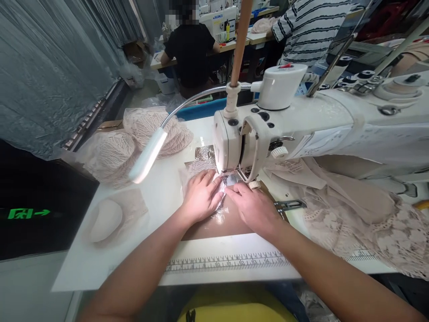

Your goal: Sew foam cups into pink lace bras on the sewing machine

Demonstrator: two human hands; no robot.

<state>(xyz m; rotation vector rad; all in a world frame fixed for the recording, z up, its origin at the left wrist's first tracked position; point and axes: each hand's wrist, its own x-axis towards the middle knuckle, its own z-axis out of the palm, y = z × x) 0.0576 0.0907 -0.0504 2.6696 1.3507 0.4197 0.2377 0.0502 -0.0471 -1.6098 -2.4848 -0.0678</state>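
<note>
A white sewing machine [231,138] stands over the table, its needle area in front of my fingers. My left hand [203,197] lies on pale pink lace fabric [197,167] left of the presser foot, fingers stretched out and pressing it down. Close by on the right, my right hand [253,208] has its fingers bent, with thumb and index finger closed on the edge of the fabric. The fingertips partly hide the fabric between both hands. Beneath them is a shiny brown sheet [204,230] on the machine bed.
A lit gooseneck lamp [147,156] reaches in from the machine. Lace cups [110,154] are piled at the back left; a single pale cup [106,220] lies nearer. Beige lace pieces [365,214] cover the right side. A ruler strip [228,264] runs along the front. Two people sit beyond.
</note>
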